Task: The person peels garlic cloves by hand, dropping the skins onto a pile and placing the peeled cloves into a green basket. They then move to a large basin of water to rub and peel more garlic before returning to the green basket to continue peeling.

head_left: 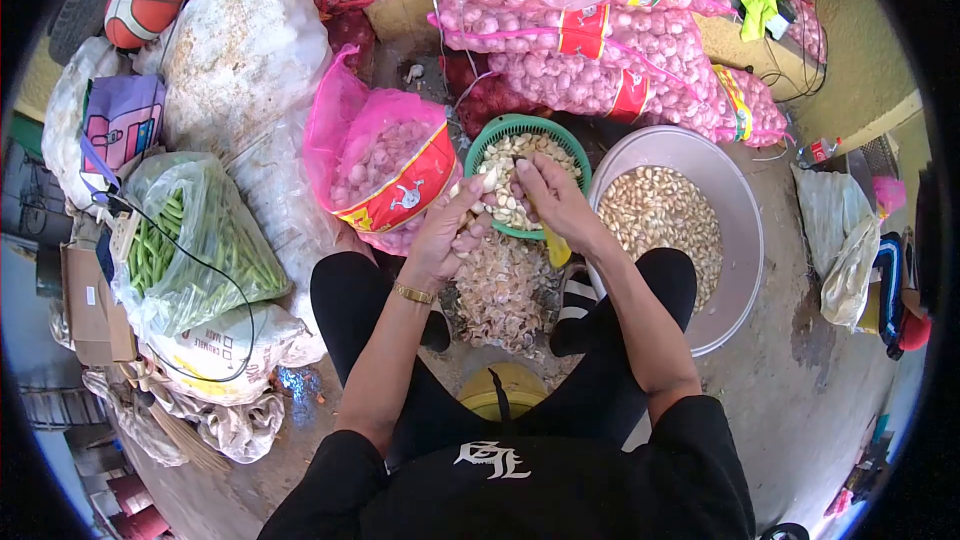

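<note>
My left hand (pixel 445 232) is closed around several garlic cloves (pixel 468 236), with a pale clove (pixel 491 179) pinched at the fingertips. My right hand (pixel 556 202) is closed on what looks like a small knife with a yellow handle (pixel 556 246); most of its blade is hidden by the fingers. Both hands meet over the near side of a green basket (pixel 468 168) holding peeled cloves (pixel 527 148). Beneath them, a heap of dry garlic skins (pixel 500 295) lies on the floor between my feet.
A wide basin (pixel 748 230) of cloves stands on the right. An open pink mesh bag (pixel 335 155) of garlic is left of the basket. Stacked garlic sacks (pixel 600 60) line the back. Green beans in a plastic bag (pixel 205 240) and a basketball (pixel 147 0) are at left.
</note>
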`<state>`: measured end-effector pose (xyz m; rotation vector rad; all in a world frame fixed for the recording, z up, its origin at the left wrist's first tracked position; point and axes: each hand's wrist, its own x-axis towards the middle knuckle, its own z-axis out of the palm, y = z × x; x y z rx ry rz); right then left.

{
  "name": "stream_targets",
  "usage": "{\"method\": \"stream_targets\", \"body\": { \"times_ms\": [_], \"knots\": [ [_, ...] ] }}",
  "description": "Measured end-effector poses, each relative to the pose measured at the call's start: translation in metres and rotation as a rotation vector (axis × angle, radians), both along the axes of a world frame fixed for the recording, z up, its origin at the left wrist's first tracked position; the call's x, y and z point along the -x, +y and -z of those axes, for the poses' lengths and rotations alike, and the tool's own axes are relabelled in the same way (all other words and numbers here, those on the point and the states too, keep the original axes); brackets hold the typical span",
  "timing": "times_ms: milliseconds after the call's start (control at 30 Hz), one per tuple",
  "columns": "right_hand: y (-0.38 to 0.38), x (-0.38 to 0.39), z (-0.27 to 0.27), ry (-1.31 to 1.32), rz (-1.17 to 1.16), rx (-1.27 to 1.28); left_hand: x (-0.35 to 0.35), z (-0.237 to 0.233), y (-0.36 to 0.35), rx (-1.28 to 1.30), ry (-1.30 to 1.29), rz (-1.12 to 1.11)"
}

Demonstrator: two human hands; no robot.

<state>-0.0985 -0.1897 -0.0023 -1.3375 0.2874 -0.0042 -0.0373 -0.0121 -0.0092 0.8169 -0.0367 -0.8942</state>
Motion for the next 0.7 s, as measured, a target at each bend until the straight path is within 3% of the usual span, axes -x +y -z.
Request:
{"method": "stream_targets", "body": {
  "times_ms": [167,367,700],
  "knots": [
    [-0.002,-0.003,0.003,-0.372,-0.068,0.574,0.003,-0.003,0.0,0.045,0.003,0.051],
    [-0.001,-0.002,-0.005,-0.351,-0.082,0.729,0.003,-0.001,0.0,-0.038,-0.064,0.102],
    [-0.001,-0.001,-0.002,-0.368,-0.11,0.707,-0.001,0.005,0.0,0.031,-0.031,0.137]
  ]
}}
